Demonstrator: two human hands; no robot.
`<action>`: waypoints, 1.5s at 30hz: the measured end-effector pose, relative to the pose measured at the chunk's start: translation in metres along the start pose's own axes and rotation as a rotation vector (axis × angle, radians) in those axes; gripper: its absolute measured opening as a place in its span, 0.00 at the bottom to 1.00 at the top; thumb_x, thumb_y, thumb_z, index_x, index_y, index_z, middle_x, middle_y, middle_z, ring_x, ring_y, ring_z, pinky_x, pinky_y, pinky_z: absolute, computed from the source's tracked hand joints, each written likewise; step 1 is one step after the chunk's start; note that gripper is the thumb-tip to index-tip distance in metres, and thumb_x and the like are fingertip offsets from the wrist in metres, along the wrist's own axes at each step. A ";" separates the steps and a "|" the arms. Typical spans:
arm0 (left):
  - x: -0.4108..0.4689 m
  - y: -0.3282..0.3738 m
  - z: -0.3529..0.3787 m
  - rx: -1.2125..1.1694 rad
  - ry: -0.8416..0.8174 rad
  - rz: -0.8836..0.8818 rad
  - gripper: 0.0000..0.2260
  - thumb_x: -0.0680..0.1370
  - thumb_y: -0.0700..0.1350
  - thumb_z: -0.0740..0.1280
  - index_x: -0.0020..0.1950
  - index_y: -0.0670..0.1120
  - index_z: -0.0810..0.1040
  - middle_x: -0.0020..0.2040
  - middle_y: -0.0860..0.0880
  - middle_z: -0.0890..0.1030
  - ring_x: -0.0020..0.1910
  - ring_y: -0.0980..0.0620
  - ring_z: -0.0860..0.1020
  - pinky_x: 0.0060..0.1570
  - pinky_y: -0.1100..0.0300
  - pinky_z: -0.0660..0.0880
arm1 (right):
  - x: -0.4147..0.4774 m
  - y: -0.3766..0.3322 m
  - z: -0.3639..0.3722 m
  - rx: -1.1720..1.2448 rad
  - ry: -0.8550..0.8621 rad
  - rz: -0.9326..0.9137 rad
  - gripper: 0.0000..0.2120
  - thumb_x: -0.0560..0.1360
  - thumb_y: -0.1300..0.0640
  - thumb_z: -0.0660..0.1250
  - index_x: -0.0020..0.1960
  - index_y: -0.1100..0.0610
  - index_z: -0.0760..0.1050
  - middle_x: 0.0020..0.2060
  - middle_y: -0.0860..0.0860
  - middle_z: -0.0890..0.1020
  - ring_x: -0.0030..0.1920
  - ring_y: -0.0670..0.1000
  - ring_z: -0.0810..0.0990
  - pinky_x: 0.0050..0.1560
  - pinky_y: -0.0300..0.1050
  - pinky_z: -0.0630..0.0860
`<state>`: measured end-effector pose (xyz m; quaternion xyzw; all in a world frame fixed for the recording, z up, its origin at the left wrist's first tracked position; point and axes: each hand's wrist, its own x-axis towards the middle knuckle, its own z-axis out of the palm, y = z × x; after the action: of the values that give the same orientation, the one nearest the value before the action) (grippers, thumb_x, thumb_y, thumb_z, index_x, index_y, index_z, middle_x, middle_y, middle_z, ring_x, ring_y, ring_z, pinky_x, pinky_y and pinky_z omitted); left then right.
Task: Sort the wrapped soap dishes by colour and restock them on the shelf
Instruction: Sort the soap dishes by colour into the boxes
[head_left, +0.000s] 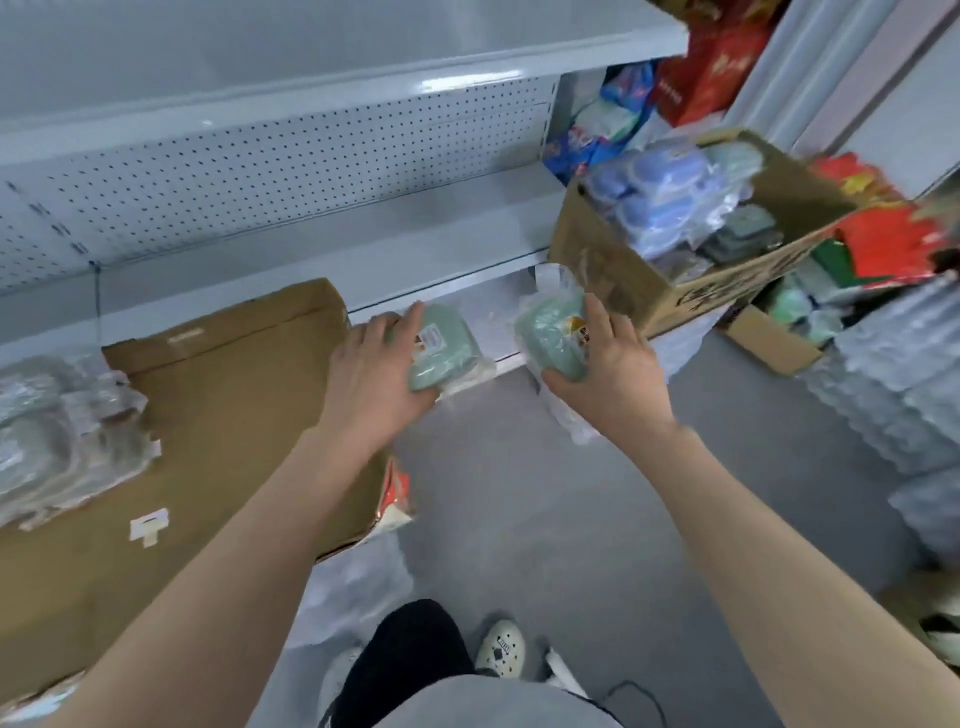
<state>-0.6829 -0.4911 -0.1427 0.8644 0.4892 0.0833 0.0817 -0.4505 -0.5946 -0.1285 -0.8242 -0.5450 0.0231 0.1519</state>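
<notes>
- The left hand (379, 374), at the centre of the frame, curls its fingers and thumb round a green wrapped soap dish (441, 353), held above the grey floor (493, 493) near the bottom shelf edge.
- The right hand (608, 374), just right of centre, grips a second green wrapped dish (550, 338) from its right side; loose wrap hangs below it.
- The two dishes are near each other, not touching.
- An open cardboard box (613, 275) at the upper right holds a heap of wrapped dishes (665, 202), blue, green and grey.
- The white shelf (311, 244), with a perforated back, spans the upper left.
- A large brown carton (234, 405) on the left carries a pile of pale wrapped packets (52, 431) at the left edge, blurred.
</notes>
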 end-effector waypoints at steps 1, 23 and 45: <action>0.014 0.022 0.002 -0.007 0.020 0.015 0.44 0.67 0.57 0.74 0.78 0.50 0.57 0.66 0.44 0.71 0.62 0.39 0.71 0.57 0.47 0.72 | 0.004 0.021 -0.010 0.002 0.022 0.022 0.44 0.68 0.45 0.73 0.76 0.60 0.59 0.62 0.61 0.74 0.59 0.65 0.74 0.58 0.57 0.72; 0.422 0.340 0.024 -0.053 0.175 0.281 0.45 0.69 0.60 0.73 0.79 0.49 0.53 0.69 0.43 0.67 0.64 0.40 0.68 0.59 0.43 0.72 | 0.282 0.376 -0.107 0.028 0.128 0.307 0.46 0.71 0.40 0.71 0.79 0.57 0.53 0.66 0.59 0.72 0.64 0.63 0.73 0.61 0.56 0.72; 0.580 0.473 0.108 0.066 0.183 -0.213 0.41 0.66 0.55 0.74 0.75 0.48 0.63 0.65 0.42 0.72 0.59 0.37 0.72 0.52 0.43 0.72 | 0.549 0.596 0.014 -0.385 -0.587 -0.571 0.39 0.71 0.55 0.74 0.75 0.49 0.57 0.74 0.50 0.65 0.73 0.55 0.62 0.71 0.53 0.65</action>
<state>0.0295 -0.2395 -0.1049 0.7986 0.5859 0.1367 0.0163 0.3003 -0.3082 -0.2362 -0.6126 -0.7650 0.1112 -0.1647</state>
